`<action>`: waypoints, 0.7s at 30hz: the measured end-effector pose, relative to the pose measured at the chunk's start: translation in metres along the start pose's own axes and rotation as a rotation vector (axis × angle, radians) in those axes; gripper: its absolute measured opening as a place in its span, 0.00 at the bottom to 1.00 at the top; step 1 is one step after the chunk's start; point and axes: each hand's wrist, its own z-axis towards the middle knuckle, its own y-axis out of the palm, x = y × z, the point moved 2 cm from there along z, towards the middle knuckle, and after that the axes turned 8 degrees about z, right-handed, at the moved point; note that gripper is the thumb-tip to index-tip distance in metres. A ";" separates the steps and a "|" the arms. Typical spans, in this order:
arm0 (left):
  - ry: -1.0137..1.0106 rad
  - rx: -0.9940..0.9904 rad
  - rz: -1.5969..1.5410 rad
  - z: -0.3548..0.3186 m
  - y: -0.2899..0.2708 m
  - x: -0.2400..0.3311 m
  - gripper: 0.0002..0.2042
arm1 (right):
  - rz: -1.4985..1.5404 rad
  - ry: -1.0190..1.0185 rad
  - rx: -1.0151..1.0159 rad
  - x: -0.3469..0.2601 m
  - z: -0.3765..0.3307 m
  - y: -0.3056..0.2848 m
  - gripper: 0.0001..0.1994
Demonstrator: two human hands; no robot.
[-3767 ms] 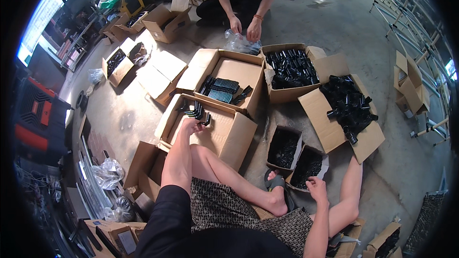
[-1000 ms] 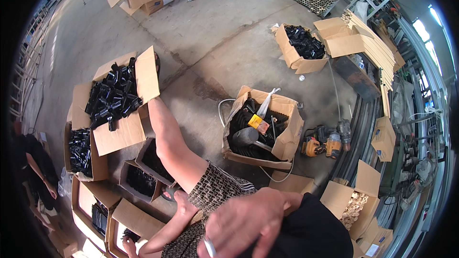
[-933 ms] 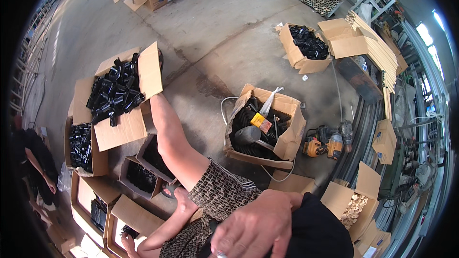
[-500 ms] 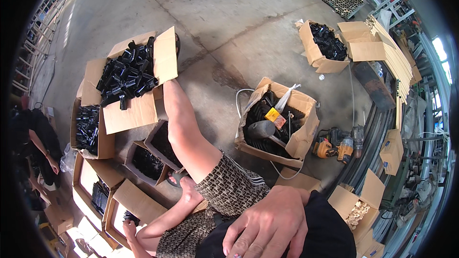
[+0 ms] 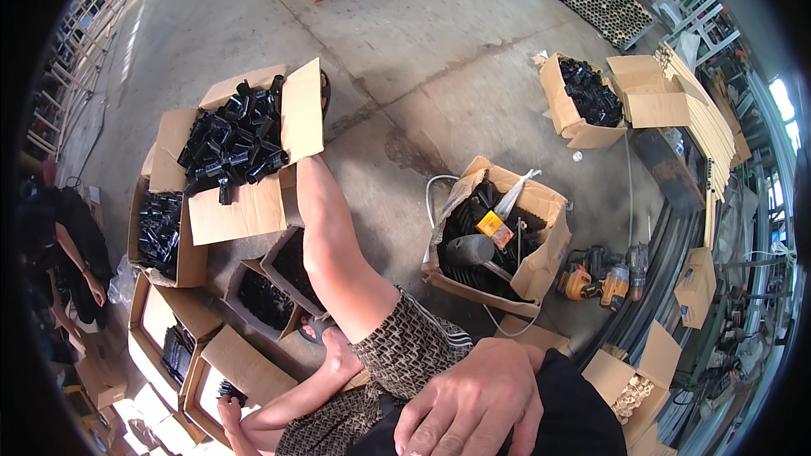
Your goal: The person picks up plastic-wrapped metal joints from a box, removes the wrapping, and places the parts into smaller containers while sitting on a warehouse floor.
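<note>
At the lower left, my left hand (image 5: 230,414) is closed, its fingers curled against small black ribbed pieces (image 5: 229,390) in an open cardboard box (image 5: 203,393). Whether a piece is between the fingers is too small to make out. My right hand (image 5: 477,401) lies back up on black cloth (image 5: 579,405) at the lower middle, its fingers loosely spread and holding nothing. Beyond my bent legs, an open box (image 5: 241,215) is heaped with black plastic tube fittings (image 5: 232,139). Two smaller boxes of black parts (image 5: 263,295) stand beside my shin.
A torn box (image 5: 549,270) holds a mallet (image 5: 470,249), black parts and a yellow packet (image 5: 494,225). Cordless drills (image 5: 615,285) lie to its right, near long dark bars. Another box of black fittings (image 5: 589,93) stands farther off. A co-worker's arm (image 5: 76,260) shows at far left.
The view has shifted slightly, so the boxes and floor appear a little lower and farther right. Both hands keep nearly the same pose.
</note>
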 end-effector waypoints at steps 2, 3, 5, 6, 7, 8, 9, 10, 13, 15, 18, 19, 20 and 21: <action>0.068 -0.025 0.015 0.014 0.018 0.026 0.14 | 0.005 -0.018 0.070 0.000 -0.006 0.002 0.31; 0.085 -0.028 0.022 0.017 0.023 0.032 0.14 | -0.001 -0.017 0.054 0.000 -0.006 -0.001 0.31; 0.090 -0.021 0.022 0.020 0.026 0.035 0.14 | -0.013 -0.015 0.020 -0.001 -0.003 -0.007 0.31; 0.077 -0.011 0.017 0.016 0.024 0.028 0.14 | -0.004 -0.015 0.002 0.001 -0.002 -0.009 0.31; 0.059 -0.002 0.016 0.014 0.020 0.020 0.14 | -0.001 -0.013 -0.006 0.002 -0.003 -0.010 0.31; 0.026 0.014 0.011 0.011 0.014 0.008 0.14 | 0.004 -0.011 -0.015 0.005 -0.003 -0.012 0.31; -0.010 0.026 0.005 0.004 0.008 -0.007 0.14 | 0.017 0.019 -0.019 0.009 -0.006 -0.016 0.27; -0.057 0.043 0.000 -0.003 0.000 -0.025 0.14 | 0.033 0.050 -0.025 0.015 -0.012 -0.023 0.22; -0.151 0.077 -0.004 -0.009 -0.023 -0.072 0.14 | 0.023 0.444 0.199 0.028 -0.051 -0.072 0.18; -0.283 0.153 0.007 -0.048 -0.045 -0.117 0.14 | -0.257 0.568 0.809 0.076 -0.109 -0.139 0.21; -0.316 0.202 0.022 -0.050 -0.064 -0.142 0.14 | -1.135 1.415 1.004 0.131 -0.255 -0.206 0.21; -0.316 0.216 0.024 -0.050 -0.067 -0.147 0.14 | -1.243 1.726 0.712 0.153 -0.308 -0.214 0.20; -0.350 0.217 0.016 -0.063 -0.066 -0.158 0.14 | -1.089 1.824 0.649 0.171 -0.315 -0.205 0.24; -0.368 0.213 0.008 -0.068 -0.061 -0.161 0.13 | -0.983 1.828 0.716 0.185 -0.324 -0.203 0.23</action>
